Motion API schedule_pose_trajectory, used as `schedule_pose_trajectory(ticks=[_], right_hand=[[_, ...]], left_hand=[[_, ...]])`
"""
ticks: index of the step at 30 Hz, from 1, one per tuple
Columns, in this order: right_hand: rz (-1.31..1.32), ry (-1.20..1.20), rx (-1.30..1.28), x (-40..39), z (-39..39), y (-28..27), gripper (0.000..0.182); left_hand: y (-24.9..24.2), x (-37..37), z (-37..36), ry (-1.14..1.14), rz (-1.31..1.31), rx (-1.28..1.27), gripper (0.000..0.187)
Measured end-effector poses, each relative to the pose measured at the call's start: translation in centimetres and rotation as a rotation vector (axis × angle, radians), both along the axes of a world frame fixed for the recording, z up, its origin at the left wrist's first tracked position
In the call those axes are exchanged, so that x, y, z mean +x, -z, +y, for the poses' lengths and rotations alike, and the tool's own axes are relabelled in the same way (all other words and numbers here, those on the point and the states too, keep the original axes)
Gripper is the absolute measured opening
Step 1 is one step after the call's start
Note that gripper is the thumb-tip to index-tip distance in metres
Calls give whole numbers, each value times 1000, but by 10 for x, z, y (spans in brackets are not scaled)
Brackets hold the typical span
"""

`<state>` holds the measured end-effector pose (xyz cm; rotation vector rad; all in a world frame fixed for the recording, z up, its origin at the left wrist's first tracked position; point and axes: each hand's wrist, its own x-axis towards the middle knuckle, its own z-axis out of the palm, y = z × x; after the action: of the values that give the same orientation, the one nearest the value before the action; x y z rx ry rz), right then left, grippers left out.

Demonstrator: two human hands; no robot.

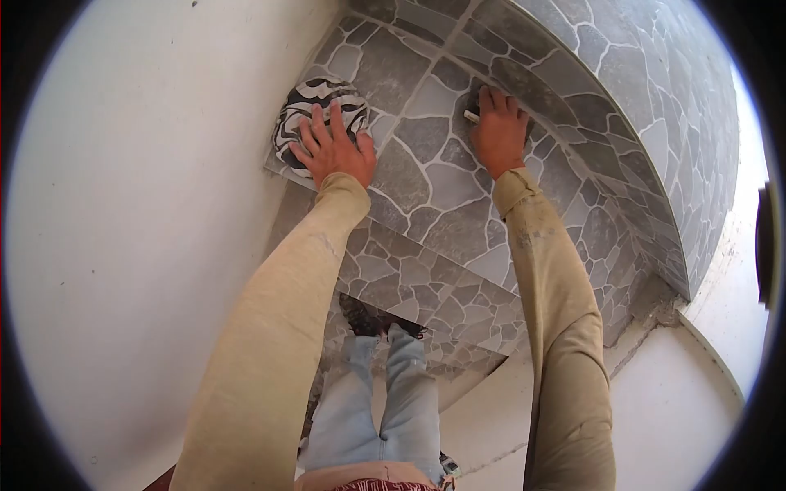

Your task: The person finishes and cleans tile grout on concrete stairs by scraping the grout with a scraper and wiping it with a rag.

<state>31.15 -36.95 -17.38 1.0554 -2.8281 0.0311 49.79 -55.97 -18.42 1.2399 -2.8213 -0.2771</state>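
Setting: a white plastered wall [123, 245] on the left and grey stone-pattern tiled steps [442, 196] curving upward, seen from above by a person leaning over them.
Nearest: pale blue jeans [385, 409] and a dark shoe [360, 317] planted on a lower step; both beige long sleeves [270, 327] stretch up and away from the camera.
Left hand: the left hand [332, 151] lies palm down on a black-and-white swirl-patterned round disc [315, 110], which sits on the tiled tread right against the wall.
Left fingers: spread apart and flat across the disc, not curled round it; looks like a steadying press, weight carried through the arm.
Right hand: the right hand [499, 131] is farther right, set on the tiles where the tread meets the next riser.
Right fingers: together and bent, pinching a small white piece [472, 115] held tight at the tile joint; what it is, I cannot tell.
Why so: my read is that one hand braces while the other works the seam.
Farthest: upper tiled riser [639, 98] sweeping round to the right.
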Motion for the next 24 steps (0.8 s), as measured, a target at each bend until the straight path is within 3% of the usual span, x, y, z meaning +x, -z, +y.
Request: schedule_pose_trajectory(ticks=[12,24], right_hand=[[40,128,-202,12,-4,16,67],[-28,86,-70,9,-7,4,60]], left_hand=[[2,0,-1,-1,27,-27,69],[1,1,0,-9,16,-4,70]])
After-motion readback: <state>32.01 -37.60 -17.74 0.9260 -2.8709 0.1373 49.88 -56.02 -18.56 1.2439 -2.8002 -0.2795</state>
